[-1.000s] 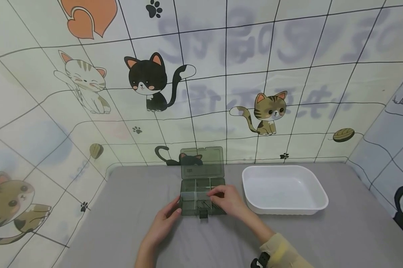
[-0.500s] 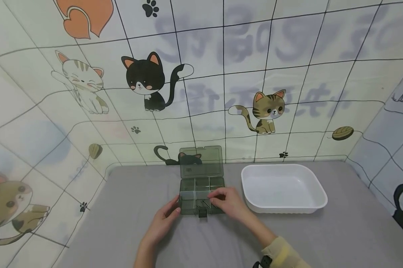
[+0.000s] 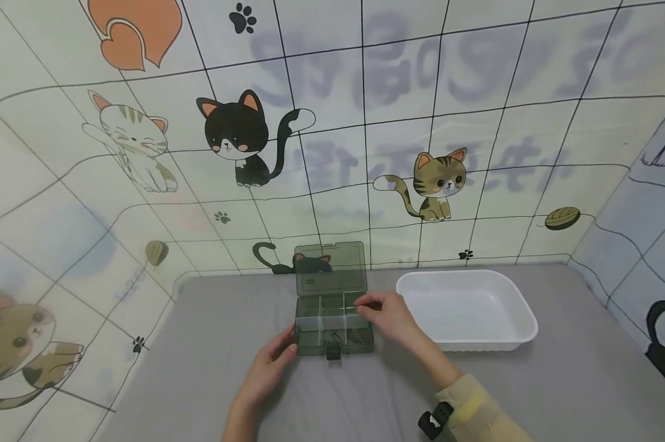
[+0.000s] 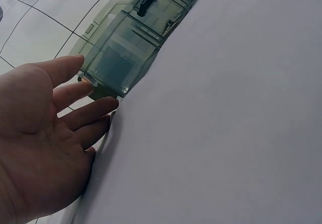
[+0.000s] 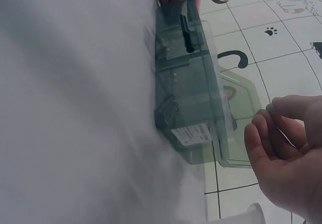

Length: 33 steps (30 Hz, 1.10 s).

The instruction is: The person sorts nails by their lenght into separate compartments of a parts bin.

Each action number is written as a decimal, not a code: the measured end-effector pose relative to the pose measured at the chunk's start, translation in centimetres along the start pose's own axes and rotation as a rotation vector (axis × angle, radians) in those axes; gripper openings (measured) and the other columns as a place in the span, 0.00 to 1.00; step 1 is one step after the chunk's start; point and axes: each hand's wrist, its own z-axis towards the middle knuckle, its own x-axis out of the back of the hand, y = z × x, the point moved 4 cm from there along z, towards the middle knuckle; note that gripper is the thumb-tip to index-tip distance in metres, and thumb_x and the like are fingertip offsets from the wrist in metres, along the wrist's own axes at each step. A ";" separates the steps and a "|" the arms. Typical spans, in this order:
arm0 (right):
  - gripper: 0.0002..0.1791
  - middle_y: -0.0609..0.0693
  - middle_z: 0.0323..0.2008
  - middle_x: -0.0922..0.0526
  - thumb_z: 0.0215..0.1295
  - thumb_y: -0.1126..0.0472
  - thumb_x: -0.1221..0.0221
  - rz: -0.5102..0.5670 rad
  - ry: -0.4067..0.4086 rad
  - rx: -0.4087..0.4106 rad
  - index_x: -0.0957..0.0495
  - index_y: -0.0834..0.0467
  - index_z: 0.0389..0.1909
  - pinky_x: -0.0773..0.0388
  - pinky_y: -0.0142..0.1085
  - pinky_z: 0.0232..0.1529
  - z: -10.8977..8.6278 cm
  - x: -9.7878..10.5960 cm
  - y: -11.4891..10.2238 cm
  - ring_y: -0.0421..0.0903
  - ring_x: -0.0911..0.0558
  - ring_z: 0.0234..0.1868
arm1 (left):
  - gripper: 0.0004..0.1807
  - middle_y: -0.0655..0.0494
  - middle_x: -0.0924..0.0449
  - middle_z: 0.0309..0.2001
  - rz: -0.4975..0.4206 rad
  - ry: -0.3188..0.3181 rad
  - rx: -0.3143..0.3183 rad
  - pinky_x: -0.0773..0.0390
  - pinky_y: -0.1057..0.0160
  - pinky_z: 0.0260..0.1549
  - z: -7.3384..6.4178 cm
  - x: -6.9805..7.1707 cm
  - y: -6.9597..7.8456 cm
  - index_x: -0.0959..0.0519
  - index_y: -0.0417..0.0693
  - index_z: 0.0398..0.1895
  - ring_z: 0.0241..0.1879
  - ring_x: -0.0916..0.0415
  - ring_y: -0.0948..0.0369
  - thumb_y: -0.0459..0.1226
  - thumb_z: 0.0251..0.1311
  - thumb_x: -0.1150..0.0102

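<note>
A clear green compartment box (image 3: 308, 325) stands with its lid (image 3: 338, 283) raised at the back. Several thin dark metal pieces, like nails or screws, lie in its front middle and right compartments (image 3: 356, 336). My left hand (image 3: 267, 368) is at the box's left side; in the left wrist view the fingers (image 4: 100, 105) reach the box's end, loosely extended. My right hand (image 3: 389, 316) is just above the box's right rear side. Its thumb and index fingertips (image 5: 271, 108) come together in the right wrist view, and whether something thin is between them is too small to tell.
To the right of the box sits a white shallow tray (image 3: 465, 347). Everything rests on a grey cloth surface (image 3: 211, 319). Behind it rises a white wall sheet (image 3: 343, 215) with printed cats and grid lines. A dark latch (image 3: 334, 352) is at the box's front.
My right hand has lifted off the front right compartment and moved back and slightly right, uncovering the metal pieces. The left hand stays at the box's side. The head view has shifted slightly.
</note>
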 end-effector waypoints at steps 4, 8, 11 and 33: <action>0.07 0.50 0.41 0.11 0.68 0.66 0.36 -0.013 0.013 -0.018 0.12 0.61 0.44 0.18 0.43 0.46 0.8 0.8 0.1 0.49 0.15 0.45 | 0.28 0.36 0.28 0.68 -0.042 0.030 0.006 0.32 0.50 0.67 0.1 0.2 0.2 0.33 0.33 0.73 0.71 0.34 0.42 0.38 0.76 0.44; 0.09 0.52 0.43 0.12 0.69 0.66 0.37 -0.012 0.048 -0.043 0.13 0.62 0.46 0.19 0.48 0.50 1.4 1.9 0.3 0.53 0.15 0.48 | 0.28 0.37 0.28 0.68 -0.084 0.060 0.027 0.32 0.50 0.67 0.8 0.3 0.8 0.33 0.31 0.72 0.70 0.33 0.43 0.38 0.77 0.45; 0.13 0.55 0.46 0.13 0.68 0.67 0.37 -0.002 0.090 -0.063 0.15 0.64 0.52 0.18 0.49 0.50 1.9 2.6 0.4 0.56 0.16 0.49 | 0.26 0.37 0.26 0.67 -0.111 0.088 0.017 0.30 0.47 0.66 2.0 0.5 1.8 0.32 0.31 0.72 0.68 0.31 0.43 0.36 0.76 0.45; 0.39 0.70 0.72 0.35 0.70 0.62 0.39 -0.045 0.024 -0.175 0.44 0.71 0.76 0.23 0.58 0.59 5.7 1.8 0.3 0.67 0.26 0.66 | 0.39 0.38 0.46 0.79 0.032 0.114 0.076 0.46 0.35 0.71 10.9 0.3 7.1 0.48 0.41 0.81 0.78 0.51 0.39 0.40 0.73 0.45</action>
